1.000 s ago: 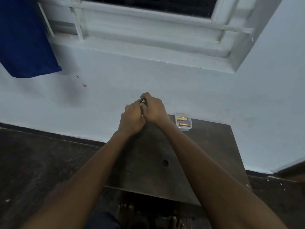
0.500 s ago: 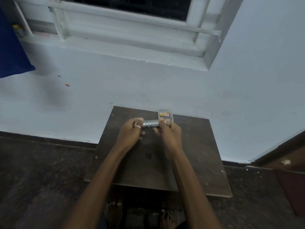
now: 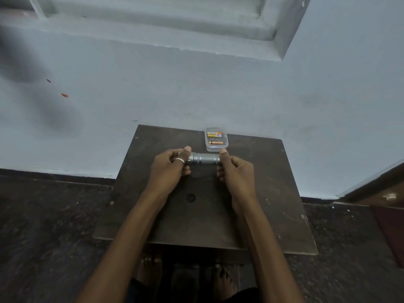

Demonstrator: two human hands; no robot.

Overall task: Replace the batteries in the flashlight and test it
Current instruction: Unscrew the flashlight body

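Currently the silver flashlight (image 3: 204, 159) lies crosswise between both hands: left hand (image 3: 169, 168) closed around one end, right hand (image 3: 237, 171) pinching the other, above the tabletop (image 3: 273, 193).

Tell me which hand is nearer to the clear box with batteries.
Right. The right hand has its thumb just below the battery box; the left hand holds the flashlight farther left.

Both arms reach forward, left hand (image 3: 169, 166) and right hand (image 3: 237, 171) curled, thumbs up.
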